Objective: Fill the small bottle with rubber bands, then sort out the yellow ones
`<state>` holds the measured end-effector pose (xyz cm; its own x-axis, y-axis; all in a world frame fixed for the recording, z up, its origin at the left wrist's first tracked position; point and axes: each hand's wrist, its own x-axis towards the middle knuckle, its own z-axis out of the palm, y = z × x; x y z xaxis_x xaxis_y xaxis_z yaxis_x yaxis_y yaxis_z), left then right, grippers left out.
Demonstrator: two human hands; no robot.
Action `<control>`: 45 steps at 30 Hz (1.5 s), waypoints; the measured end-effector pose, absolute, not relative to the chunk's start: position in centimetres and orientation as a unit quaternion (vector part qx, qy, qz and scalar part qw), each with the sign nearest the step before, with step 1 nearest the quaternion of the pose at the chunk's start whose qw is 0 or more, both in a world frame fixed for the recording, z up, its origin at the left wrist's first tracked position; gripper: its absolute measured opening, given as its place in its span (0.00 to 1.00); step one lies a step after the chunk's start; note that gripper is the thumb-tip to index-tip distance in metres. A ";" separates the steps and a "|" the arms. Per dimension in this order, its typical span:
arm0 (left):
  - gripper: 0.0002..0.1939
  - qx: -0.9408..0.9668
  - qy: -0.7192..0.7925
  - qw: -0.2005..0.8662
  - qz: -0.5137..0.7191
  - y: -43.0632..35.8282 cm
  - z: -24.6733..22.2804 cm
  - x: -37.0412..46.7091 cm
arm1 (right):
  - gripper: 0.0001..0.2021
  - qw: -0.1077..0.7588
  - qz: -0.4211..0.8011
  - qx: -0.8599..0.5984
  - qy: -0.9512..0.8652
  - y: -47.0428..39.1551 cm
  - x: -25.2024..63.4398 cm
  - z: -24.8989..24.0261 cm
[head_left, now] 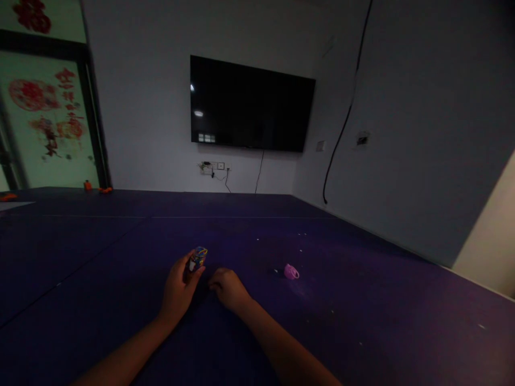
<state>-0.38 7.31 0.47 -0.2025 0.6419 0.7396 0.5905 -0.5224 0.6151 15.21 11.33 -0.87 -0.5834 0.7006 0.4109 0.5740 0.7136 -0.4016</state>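
My left hand [179, 285] grips a small patterned object [198, 258] in blue, yellow and white between thumb and fingers. It looks like a little can or packet, and its exact kind is unclear. My right hand [227, 288] is just to the right and slightly lower, apart from that object. Its fingers curl downward in a closed shape, and whatever they may hold is hidden. Further right, a small pink toy [290, 272] with a ring-like handle lies on the purple floor [241, 338].
White specks dot the floor around the pink toy. Orange pieces [105, 190] lie at the far left by the glass door [48, 123]. A television [251, 104] hangs on the back wall above a socket [221, 166] with cables. A dark cable [341, 131] hangs down the right wall.
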 end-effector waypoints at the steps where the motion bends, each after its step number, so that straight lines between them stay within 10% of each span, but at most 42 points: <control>1: 0.21 0.633 0.488 0.022 0.600 7.4 0.4 -0.4 | 0.12 0.274 0.115 -0.368 -0.881 11.4 15.2 -0.8; 14: 0.18 0.701 0.459 -0.035 0.545 7.6 -0.2 -0.4 | 0.13 0.290 0.107 -0.414 -0.857 11.9 15.4 1.1; 22: 0.19 0.730 0.437 -0.050 0.524 7.0 0.3 -0.3 | 0.08 0.550 0.254 -0.379 -0.699 11.7 15.8 5.8; 45: 0.18 0.710 0.434 -0.018 0.554 7.1 -0.1 0.0 | 0.09 0.520 0.470 -0.330 -0.632 11.0 15.8 7.6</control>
<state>0.03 7.12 -0.12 0.0101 0.5973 0.8020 0.6364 -0.6225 0.4555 15.79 11.02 7.63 -0.2411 0.9063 0.3472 -0.0703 0.3405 -0.9376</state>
